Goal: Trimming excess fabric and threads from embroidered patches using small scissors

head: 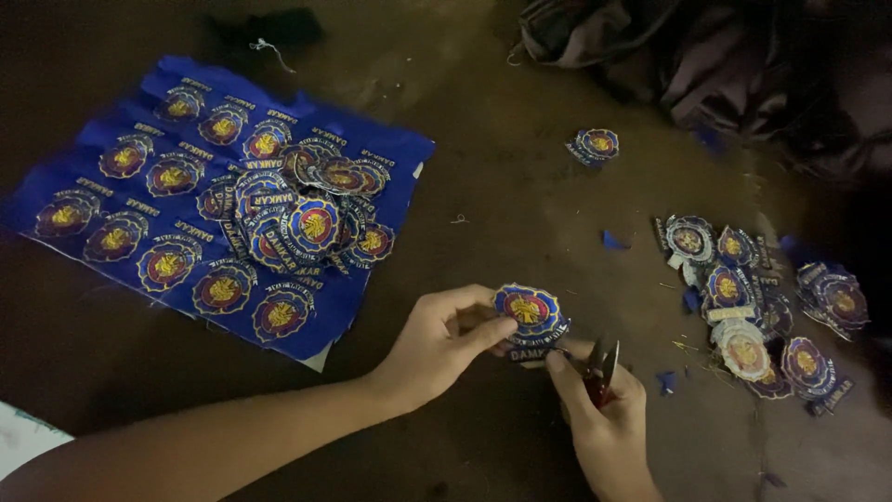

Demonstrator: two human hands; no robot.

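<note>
While the left hand point(437, 339) pinched a badge point(528, 314), the right hand point(604, 409) gripped snips point(602, 370).
Fingers closed on both, badge lifted clear of the table point(520, 214) for the blades.

Two bare arms enter the view from the lower edge, each ending in an uncovered hand: the left hand point(437, 344) on a long forearm that shows as far as the elbow, the right hand point(604, 418) on a short stretch of wrist. Neither hand wears a glove, ring, watch or bracelet that can be made out in the dim light, and the nails look short and plain. At the lower left corner a small patch of pale garment point(23, 442) shows beside the left arm.
</note>
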